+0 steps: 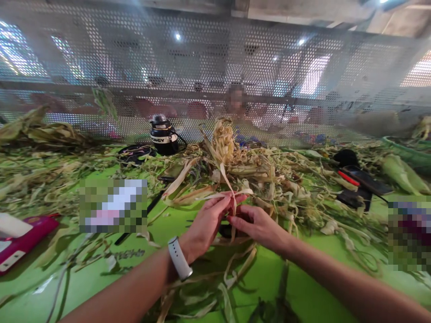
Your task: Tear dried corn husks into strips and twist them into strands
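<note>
My left hand (210,220) is closed, thumb and fingers pinching pale strips of dried corn husk (233,204) above the green table. Close by on the right, my right hand (254,224) is closed too, its fingertips on the strip that hangs down between the hands. One strip runs up from my fingers toward a bundle of curled husk (224,141) standing behind them. Other strip ends stick out left and right over my left fingers. Just below my fingers lies a dark object, partly hidden, whose kind I cannot make out.
Loose husk scraps (269,166) cover much of the green table (134,285). A black bottle (164,137) stands at the back left. A magenta power strip (28,240) lies on the left, a phone (367,179) on the right. Behind rises a perforated metal screen (202,58).
</note>
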`<state>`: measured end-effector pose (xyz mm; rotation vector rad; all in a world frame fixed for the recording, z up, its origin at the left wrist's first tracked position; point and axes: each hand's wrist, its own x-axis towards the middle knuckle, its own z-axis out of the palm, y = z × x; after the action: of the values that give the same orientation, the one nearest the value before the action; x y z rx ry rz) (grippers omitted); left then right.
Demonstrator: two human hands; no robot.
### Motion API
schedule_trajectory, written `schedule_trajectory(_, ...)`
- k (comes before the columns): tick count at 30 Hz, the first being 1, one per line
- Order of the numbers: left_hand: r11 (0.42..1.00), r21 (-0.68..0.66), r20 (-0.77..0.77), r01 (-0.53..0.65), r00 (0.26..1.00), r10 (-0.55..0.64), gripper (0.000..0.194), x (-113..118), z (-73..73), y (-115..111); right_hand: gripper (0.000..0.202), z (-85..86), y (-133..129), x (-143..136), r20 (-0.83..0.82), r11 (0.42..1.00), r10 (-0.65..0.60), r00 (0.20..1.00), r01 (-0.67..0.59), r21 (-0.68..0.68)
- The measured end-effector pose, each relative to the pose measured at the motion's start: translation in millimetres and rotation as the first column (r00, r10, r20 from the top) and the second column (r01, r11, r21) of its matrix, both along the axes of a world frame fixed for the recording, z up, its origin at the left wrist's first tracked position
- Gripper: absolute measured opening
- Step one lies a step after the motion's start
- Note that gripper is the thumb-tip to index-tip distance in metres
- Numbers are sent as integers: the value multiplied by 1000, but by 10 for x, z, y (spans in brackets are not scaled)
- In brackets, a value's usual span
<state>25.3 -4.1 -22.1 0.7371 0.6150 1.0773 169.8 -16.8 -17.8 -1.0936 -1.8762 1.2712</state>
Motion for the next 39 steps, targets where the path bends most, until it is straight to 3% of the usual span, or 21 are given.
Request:
schedule_trajectory(3,999,37,-55,-20,998,22,18,6,-16,6,41,-22,21,-1,-118,994,-42,992,29,-109)
schedule_trajectory(7,994,78,-142,-80,986,90,17,-20,-12,52,44,15,34,34,-83,995,-56,995,49,-92)
schedule_trajectory(13,998,15,-107,-57,992,59,14,-60,49,70,40,63,21,67,31,999,-36,999,37,-21)
schedule_trajectory(17,998,-41,-69,-51,996,48,15,-65,74,71,43,95,20,72,1,995,-58,998,58,-76)
schedule_trajectory(21,995,-77,-62,-56,997,51,17,-81,71,72,49,97,43,94,-54,977,-156,986,146,-156)
schedule_trajectory(25,997,-38,-176,-62,983,54,21,-91,46,53,47,62,81,119,-157,936,-325,933,293,-195)
schedule_trajectory(29,999,35,-282,-28,959,37,25,-75,47,37,32,77,108,141,-235,898,-435,869,439,-37)
schedule_trajectory(33,987,156,-356,34,934,24,32,-44,42,36,29,90,93,126,-264,930,-328,907,358,76)
schedule_trajectory(39,948,270,-398,171,916,-52,29,-18,26,9,27,37,97,71,-403,954,-301,864,278,-114)
